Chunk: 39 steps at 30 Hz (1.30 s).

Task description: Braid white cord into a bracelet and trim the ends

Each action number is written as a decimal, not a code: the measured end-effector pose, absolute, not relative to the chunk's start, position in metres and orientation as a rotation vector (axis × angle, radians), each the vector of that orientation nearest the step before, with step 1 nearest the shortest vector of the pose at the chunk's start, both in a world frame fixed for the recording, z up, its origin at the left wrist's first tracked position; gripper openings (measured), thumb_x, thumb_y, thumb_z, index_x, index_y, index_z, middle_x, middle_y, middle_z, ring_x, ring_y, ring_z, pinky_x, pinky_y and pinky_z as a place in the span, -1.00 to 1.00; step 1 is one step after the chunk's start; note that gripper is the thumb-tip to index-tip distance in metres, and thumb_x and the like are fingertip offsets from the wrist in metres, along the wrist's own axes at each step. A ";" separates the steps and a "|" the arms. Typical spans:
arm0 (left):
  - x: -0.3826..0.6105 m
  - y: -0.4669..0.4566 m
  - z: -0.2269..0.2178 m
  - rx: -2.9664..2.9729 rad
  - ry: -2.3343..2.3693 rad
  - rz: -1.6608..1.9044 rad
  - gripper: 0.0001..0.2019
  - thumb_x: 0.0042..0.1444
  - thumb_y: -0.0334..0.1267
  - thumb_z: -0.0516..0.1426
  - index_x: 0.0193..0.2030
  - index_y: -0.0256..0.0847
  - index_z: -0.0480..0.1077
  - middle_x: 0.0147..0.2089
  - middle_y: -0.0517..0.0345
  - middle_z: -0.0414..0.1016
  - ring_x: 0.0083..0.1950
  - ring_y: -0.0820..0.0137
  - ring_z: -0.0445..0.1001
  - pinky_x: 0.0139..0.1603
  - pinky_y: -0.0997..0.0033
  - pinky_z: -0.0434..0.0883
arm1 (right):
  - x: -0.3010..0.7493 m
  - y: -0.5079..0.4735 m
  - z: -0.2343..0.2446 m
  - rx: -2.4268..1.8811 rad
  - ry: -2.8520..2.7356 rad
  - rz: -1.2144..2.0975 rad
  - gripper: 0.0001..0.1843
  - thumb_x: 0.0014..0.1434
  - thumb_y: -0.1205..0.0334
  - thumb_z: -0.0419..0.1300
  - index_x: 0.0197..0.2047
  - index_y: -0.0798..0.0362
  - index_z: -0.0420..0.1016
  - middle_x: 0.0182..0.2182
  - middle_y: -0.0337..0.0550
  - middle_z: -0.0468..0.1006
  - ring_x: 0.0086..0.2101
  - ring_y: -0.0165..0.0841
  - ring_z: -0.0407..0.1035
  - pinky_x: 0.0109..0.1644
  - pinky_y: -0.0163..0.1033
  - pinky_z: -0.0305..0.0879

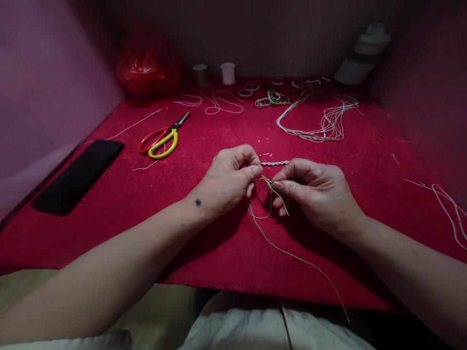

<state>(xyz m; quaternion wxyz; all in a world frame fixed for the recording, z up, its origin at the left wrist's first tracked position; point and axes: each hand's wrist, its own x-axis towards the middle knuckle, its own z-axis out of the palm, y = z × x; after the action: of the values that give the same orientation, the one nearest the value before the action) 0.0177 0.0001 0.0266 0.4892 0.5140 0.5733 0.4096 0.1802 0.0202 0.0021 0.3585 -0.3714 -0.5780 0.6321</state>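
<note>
My left hand (pixel 229 177) and my right hand (pixel 314 192) meet at the middle of a red cloth-covered table (pixel 219 253). Both are closed in a pinch on a thin braided cord (pixel 274 163), whose finished pale braid sticks out between the two hands. Green and cream loose threads (pixel 272 194) hang from the pinch, and one long thread (pixel 310 265) trails toward the table's near edge.
Red and yellow scissors (pixel 162 138) lie at the left, a black phone (pixel 78 175) further left. Loose threads (pixel 324 121), finished braids (pixel 272 98) and two spools (pixel 215 74) sit at the back, beside a red bag (pixel 148 65). More threads (pixel 447 204) lie at right.
</note>
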 end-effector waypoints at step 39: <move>0.010 -0.005 0.028 0.767 0.852 0.774 -0.87 0.05 -0.40 0.18 -0.41 -0.21 0.27 -0.64 0.36 0.14 -0.71 0.69 -0.05 -0.70 0.67 -0.10 | 0.185 0.026 0.010 -0.775 -1.157 2.101 -0.71 -0.05 0.21 0.40 -0.53 0.09 0.35 -0.61 -0.25 0.45 -0.68 -0.58 0.12 -0.69 -0.47 -0.02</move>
<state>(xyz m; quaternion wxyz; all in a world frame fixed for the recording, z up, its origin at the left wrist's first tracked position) 0.0095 -0.0050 0.0278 0.7703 0.3536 0.3926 0.3570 0.1853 0.0256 0.0097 0.3055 -0.2929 -0.4370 0.7937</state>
